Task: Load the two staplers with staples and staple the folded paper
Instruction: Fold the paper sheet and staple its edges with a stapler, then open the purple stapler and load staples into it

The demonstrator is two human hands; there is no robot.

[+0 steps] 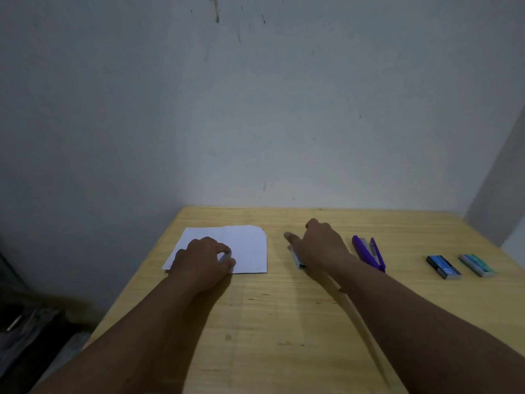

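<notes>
A folded white paper [244, 245] lies flat on the wooden table [284, 322] at the left. My left hand [203, 261] presses on its near left part with fingers curled. My right hand [321, 245] rests over a light blue stapler [297, 258], most of which is hidden under the palm; the thumb points left. A purple stapler [369, 253] lies open just right of that hand. Two staple boxes sit further right: a dark blue one [443, 267] and a teal one [478, 265].
A grey wall [255, 109] rises right behind the table's far edge, with a corner at the right. The table's left edge runs diagonally; dark clutter [25, 322] sits on the floor beyond it.
</notes>
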